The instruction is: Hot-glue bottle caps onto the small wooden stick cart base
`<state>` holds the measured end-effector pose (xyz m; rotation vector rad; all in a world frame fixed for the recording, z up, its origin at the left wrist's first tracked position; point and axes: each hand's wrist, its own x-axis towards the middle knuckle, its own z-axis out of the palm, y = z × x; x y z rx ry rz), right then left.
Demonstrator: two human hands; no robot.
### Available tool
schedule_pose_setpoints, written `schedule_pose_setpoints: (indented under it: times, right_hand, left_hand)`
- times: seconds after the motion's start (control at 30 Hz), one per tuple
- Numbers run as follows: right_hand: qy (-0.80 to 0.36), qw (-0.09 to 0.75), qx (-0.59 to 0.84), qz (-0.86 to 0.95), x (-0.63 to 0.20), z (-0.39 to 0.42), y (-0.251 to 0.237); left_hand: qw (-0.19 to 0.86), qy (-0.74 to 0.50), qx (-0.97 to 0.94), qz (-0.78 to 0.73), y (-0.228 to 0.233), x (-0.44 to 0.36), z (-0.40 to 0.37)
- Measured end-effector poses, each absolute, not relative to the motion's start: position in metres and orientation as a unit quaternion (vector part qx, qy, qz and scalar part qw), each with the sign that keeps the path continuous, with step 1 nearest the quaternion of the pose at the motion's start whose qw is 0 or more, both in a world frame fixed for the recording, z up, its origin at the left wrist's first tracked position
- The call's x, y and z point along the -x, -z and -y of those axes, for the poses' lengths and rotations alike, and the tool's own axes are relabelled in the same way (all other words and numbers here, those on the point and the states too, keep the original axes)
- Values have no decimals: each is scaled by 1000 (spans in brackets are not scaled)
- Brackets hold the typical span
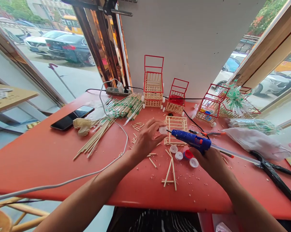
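My right hand (209,159) is wrapped round the grip of a blue hot glue gun (190,138), with a clear glue stick (234,153) jutting from its back. The nozzle points left and meets a white bottle cap (163,130). My left hand (147,137) pinches that cap between thumb and fingers. Behind the gun lies a frame of bare wooden sticks (175,124), partly covered by it. Several more caps, white (179,156) and red (188,154), rest on the table below the gun. Short cut sticks (171,174) lie nearer the front edge.
Small stick carts with red handles (153,88) stand along the back wall. Bundles of wrapped chopsticks (121,106) and a phone (71,118) lie at left. A white cable (116,124) crosses the red table (63,158). Pliers (213,133) and large black-handled cutters (271,170) are at right.
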<state>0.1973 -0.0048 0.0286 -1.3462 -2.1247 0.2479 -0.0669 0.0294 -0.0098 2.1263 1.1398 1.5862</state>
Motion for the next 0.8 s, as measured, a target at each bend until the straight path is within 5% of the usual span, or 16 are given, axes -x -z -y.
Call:
schedule_pose_setpoints:
  times: [0.8]
  right_hand:
    - [-100,309,486,811,-193,3,-25]
  left_hand:
    - [49,-525,-769,-361,10,61,-21]
